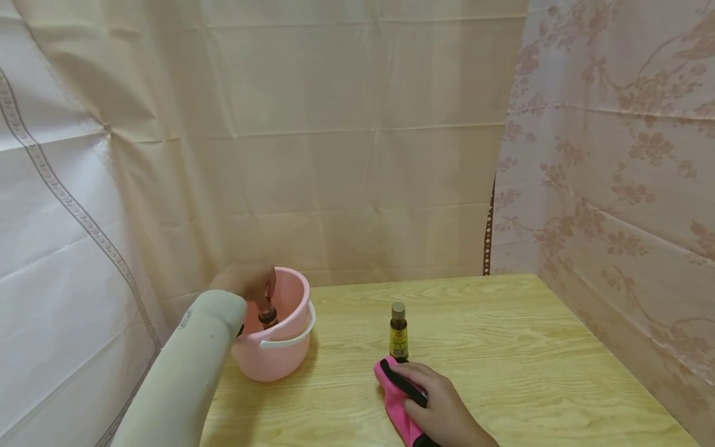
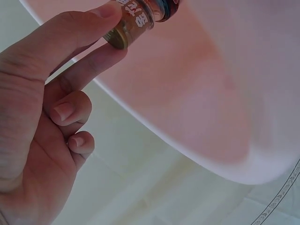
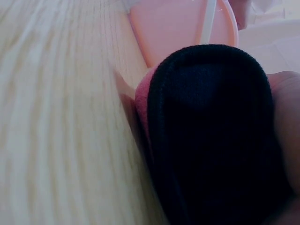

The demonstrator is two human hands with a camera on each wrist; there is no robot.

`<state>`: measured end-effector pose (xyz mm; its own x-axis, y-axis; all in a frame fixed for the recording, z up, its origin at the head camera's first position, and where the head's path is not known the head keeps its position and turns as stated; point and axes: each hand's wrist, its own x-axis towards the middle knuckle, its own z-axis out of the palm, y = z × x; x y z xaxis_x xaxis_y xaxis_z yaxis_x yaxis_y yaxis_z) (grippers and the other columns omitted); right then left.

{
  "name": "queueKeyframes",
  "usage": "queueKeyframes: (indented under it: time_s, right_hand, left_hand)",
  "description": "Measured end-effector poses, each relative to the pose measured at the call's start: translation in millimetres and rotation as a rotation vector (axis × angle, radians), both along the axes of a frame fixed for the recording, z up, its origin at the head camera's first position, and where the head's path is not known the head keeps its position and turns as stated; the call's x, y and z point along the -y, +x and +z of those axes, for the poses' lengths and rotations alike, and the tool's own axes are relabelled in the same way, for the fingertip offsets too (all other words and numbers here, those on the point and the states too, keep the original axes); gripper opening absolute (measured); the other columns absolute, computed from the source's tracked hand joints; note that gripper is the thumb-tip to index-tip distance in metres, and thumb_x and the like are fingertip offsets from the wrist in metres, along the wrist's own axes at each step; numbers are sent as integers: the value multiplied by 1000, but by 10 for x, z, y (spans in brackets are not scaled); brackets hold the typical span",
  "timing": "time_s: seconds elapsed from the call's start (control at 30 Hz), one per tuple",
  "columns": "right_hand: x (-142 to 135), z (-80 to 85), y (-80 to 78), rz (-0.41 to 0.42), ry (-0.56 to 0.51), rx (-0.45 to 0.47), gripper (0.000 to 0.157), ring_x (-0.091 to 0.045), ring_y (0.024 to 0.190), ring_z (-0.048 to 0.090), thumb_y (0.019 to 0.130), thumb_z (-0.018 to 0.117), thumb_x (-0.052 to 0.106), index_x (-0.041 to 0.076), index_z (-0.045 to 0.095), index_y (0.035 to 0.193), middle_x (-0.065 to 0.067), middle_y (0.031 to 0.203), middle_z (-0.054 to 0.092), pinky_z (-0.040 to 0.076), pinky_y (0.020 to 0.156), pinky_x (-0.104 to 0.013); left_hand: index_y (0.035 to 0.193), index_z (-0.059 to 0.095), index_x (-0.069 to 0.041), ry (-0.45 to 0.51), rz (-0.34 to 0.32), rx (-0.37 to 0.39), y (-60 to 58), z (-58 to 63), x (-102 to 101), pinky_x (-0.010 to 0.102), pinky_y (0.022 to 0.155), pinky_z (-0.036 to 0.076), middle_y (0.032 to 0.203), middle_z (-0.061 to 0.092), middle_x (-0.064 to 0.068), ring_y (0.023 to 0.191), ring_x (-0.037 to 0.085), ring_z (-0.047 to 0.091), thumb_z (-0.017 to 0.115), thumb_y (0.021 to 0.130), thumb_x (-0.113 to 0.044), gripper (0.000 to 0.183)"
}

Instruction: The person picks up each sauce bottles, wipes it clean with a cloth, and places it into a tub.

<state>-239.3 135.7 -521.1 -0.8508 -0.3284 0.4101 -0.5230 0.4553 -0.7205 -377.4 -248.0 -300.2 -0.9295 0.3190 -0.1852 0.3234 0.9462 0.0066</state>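
Note:
My left hand [image 1: 250, 287] reaches over the rim into a pink bucket [image 1: 274, 360]. Between thumb and forefinger it pinches a small glass bottle [image 2: 136, 21] with white lettering, tilted inside the bucket; its other fingers are curled. My right hand [image 1: 441, 403] grips a pink soft fabric item with black edging [image 1: 398, 397], low at the table. The right wrist view shows its rounded, black-lined end [image 3: 211, 93]; whether it is a slipper or a pouch I cannot tell. Just beyond it stands a small dark bottle [image 1: 398, 335] with a yellow label and a capped top, upright.
The bucket's white handle [image 1: 290, 341] hangs down on its near side. Both stand on a light wood-grain table [image 1: 491, 347]. Beige cloth [image 1: 346, 155] hangs behind, with flowered cloth [image 1: 631, 155] on the right and white cloth [image 1: 56, 248] on the left.

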Motion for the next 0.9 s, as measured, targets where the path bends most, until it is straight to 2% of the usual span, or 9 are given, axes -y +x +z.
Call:
queueKeyframes:
  time_s: [0.23, 0.47, 0.77, 0.9]
  right_hand:
    - [0, -1, -2, -12, 13, -14, 67, -14, 123, 63, 83, 75, -3, 32, 64, 139, 16, 135, 63, 54, 92, -23]
    - [0, -8, 3, -3, 2, 0, 67, -16, 123, 63, 84, 75, -3, 32, 64, 140, 15, 136, 63, 55, 90, -22]
    - [-5, -13, -7, -12, 5, 10, 66, -15, 124, 62, 84, 75, -1, 35, 64, 138, 17, 135, 63, 54, 90, -22]
    - [-7, -27, -10, -3, -7, -3, 66, -15, 122, 63, 84, 75, -2, 34, 64, 138, 16, 135, 63, 55, 88, -22]
  left_hand:
    - [78, 75, -18, -22, 3, -4, 10, 40, -1, 31, 60, 49, 75, 71, -7, 69, 18, 60, 96, 72, -21, 22]
    - [84, 76, -19, -28, -1, -28, 19, 58, 16, 31, 62, 49, 80, 71, -9, 71, 18, 59, 94, 73, -19, 21]
    - [99, 76, -17, 32, 9, -12, -19, 166, -4, 34, 69, 55, 88, 71, -4, 79, 20, 62, 96, 69, -17, 36]
    - [98, 76, -18, 51, -9, -48, -45, 222, -41, 33, 68, 54, 86, 69, -2, 78, 20, 61, 92, 73, -11, 30]
